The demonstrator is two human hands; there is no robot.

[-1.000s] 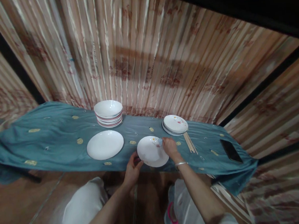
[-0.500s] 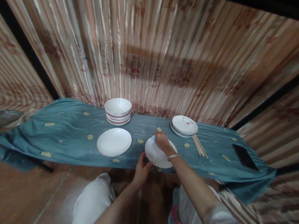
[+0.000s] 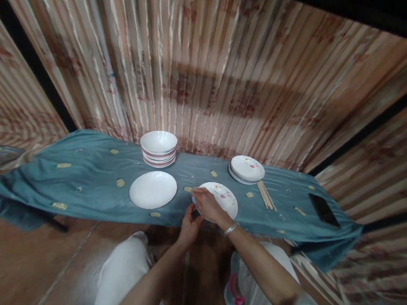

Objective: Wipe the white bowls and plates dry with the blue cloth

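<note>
A white plate with a flower print (image 3: 227,198) is at the table's front edge, partly covered by my right hand. My left hand (image 3: 190,225) grips its left rim, fingers closed at the edge. Bent over the plate's left side, my right hand (image 3: 208,204) is closed on a light-blue cloth (image 3: 194,201); only a small bit of it shows. A silver bracelet circles my right wrist. To the left lies a larger plain white plate (image 3: 153,190).
White bowls with red bands (image 3: 159,149) are stacked at the back. Behind the held plate, to its right, stands a stack of flowered plates (image 3: 247,169), with chopsticks (image 3: 266,197) beside it. A black phone (image 3: 323,209) lies at the right end of the teal tablecloth (image 3: 97,189).
My right hand has moved with the cloth from the plate's upper middle to its left rim, uncovering the flower print. My left hand stays at the plate's left edge. The view has shifted slightly.
</note>
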